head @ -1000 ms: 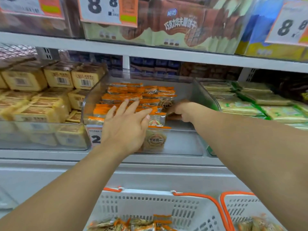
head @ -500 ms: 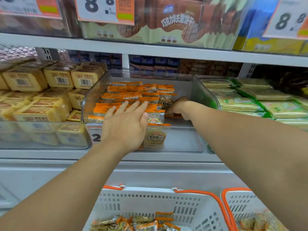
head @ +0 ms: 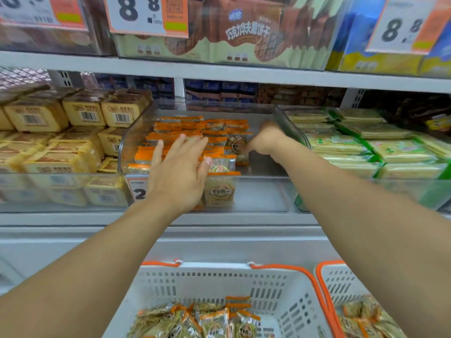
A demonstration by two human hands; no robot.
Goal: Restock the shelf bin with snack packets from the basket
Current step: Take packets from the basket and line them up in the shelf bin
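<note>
We reached both arms into the clear plastic shelf bin (head: 136, 132) at the front edge of the middle shelf. Our left hand (head: 179, 170) lay flat with its fingers (head: 159, 150) straight and spread over the stacked orange-edged clear snack packets (head: 185, 129) filling the bin's left side. Our right hand (head: 264, 140) was deeper in, beside the packets at the bin's bare right half; it was blurred, so we could not tell whether it gripped anything. Below the shelf's front edge sat the white slotted plastic basket with orange handles (head: 219, 280), holding more packets.
</note>
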